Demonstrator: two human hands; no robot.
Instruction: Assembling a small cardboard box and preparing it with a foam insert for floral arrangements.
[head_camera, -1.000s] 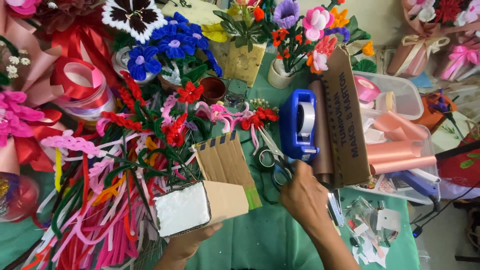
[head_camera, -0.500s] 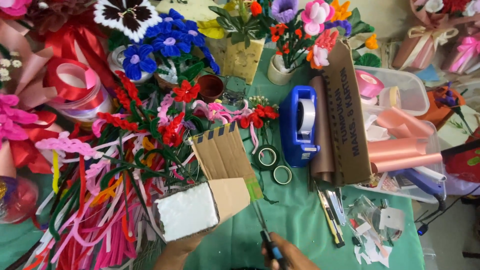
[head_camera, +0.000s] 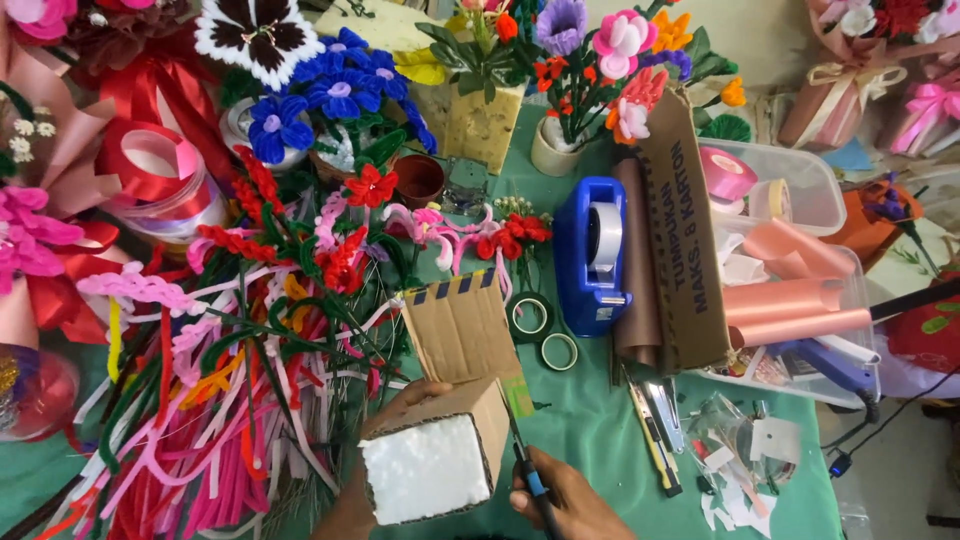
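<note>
My left hand (head_camera: 395, 410) grips a small cardboard box (head_camera: 487, 418) from the left side, low in the middle of the view. A white foam block (head_camera: 425, 470) fills the box, and its open flap (head_camera: 460, 325) stands up behind it. My right hand (head_camera: 572, 503), at the bottom edge just right of the box, is closed on scissors (head_camera: 527, 472) with a blue and black handle. The blades point up along the box's right edge.
A green cloth (head_camera: 600, 430) covers the table. Left of the box lies a pile of pipe cleaners (head_camera: 200, 400) and handmade flowers (head_camera: 340, 90). Behind it are two tape rolls (head_camera: 530, 315), a blue tape dispenser (head_camera: 592, 255), folded cardboard (head_camera: 680, 230) and plastic tubs with pink ribbon rolls (head_camera: 790, 300).
My right hand reached to the scissors beside the tape rolls, took hold of them and drew them back to the box's right edge. My left hand kept holding the box.
</note>
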